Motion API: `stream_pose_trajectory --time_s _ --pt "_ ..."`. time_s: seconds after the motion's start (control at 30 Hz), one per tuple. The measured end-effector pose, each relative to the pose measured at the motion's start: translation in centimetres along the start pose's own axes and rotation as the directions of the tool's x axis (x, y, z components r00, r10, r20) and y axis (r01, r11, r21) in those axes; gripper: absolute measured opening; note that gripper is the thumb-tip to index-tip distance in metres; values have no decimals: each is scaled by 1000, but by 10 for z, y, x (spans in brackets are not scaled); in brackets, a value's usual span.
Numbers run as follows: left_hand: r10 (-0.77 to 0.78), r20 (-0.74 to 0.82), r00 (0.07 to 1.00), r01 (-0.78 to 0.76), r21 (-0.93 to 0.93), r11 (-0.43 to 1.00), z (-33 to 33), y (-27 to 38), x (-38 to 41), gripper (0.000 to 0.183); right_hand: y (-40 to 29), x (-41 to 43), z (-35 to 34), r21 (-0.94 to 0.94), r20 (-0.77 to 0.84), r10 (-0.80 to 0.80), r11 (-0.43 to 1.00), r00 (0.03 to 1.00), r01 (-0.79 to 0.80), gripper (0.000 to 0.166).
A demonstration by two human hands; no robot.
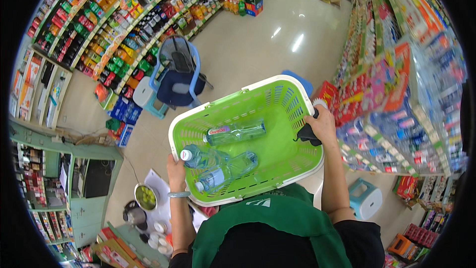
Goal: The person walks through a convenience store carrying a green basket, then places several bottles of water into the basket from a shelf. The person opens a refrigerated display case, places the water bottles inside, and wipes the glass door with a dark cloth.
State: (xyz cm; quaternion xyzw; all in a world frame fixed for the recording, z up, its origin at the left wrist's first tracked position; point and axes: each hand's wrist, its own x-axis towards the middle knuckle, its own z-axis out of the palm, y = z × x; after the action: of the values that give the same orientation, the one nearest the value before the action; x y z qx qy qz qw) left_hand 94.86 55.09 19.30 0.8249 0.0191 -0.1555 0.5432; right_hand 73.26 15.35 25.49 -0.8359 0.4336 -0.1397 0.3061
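A green plastic shopping basket (pixel 275 145) with a white rim is held before my body, tilted. My left hand (pixel 176 171) grips its rim at the left, near the caps of two bottles. My right hand (pixel 322 124) grips the right end, with a black cloth (pixel 308 134) hanging below its fingers against the basket. Inside lie a clear bottle (pixel 236 132) with a label near its cap, a second clear bottle (pixel 208 156) with a white cap, and a third (pixel 227 173) with a pale label. The two lower bottles overlap. A green apron (pixel 256 216) shows under the basket.
Curved drink shelves (pixel 126 41) run along the left. A blue armchair (pixel 180 78) and a stool (pixel 145 95) stand before them. Snack and bottle shelves (pixel 390 134) are on the right, with a blue stool (pixel 366 199) below. A bowl of green fruit (pixel 146 196) is at the lower left.
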Motion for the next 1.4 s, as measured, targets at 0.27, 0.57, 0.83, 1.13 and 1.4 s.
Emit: stream_pose_trajectory --time_s 0.27,0.57,0.83,1.13,1.4 --pt "173 117 978 -188 135 973 83 104 254 19 -43 192 67 66 -168 82 995 982 -72 34" --pt "171 286 943 -233 201 951 269 227 495 18 -51 438 64 115 -191 287 956 939 -269 34" --pt "185 341 922 -270 222 937 469 364 654 21 -32 667 27 117 -295 370 929 881 -351 35" --pt "243 560 792 -331 59 942 736 539 795 21 19 910 -36 162 -450 465 882 762 -443 31" --pt "264 646 716 -363 22 932 983 635 939 20 63 1118 -107 117 -518 520 830 680 -546 33"
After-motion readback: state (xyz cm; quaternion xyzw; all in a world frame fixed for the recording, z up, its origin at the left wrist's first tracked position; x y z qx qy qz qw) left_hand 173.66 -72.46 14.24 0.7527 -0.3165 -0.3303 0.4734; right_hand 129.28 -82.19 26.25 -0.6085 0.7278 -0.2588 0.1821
